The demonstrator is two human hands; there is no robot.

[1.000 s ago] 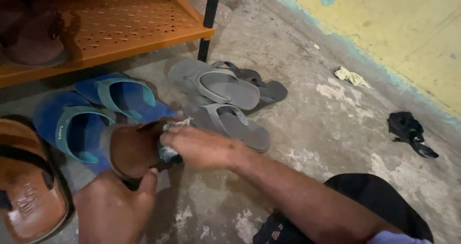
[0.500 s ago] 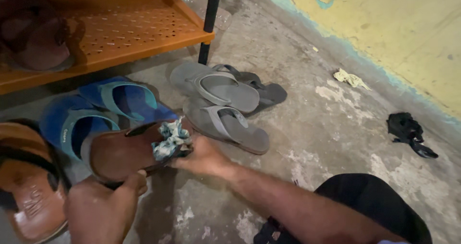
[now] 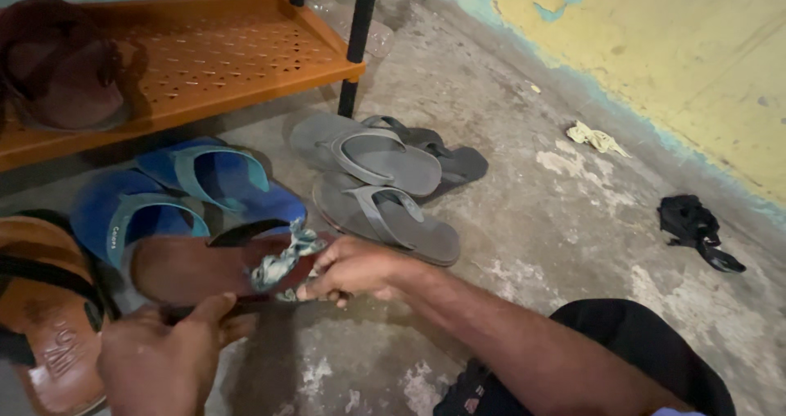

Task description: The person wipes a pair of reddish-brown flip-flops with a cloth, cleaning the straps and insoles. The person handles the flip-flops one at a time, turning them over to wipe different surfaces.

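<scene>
Left hand [image 3: 155, 346] grips the heel edge of the brown leather sandal [image 3: 205, 267], held low over the concrete floor [image 3: 524, 211] beside the blue rubber slides [image 3: 176, 195]. Right hand [image 3: 352, 267] fingers pinch a crumpled blue-white patterned rag [image 3: 282, 259] against the footbed. Suggest steady heel grip, firm overlapping strokes (strap area too).

Under me, the stained concrete floor [image 3: 524, 219] carries grey flip-flops [image 3: 385, 187], blue slides [image 3: 164, 195], a yellow scrap [image 3: 599, 137], and a black rag [image 3: 696, 229].
</scene>
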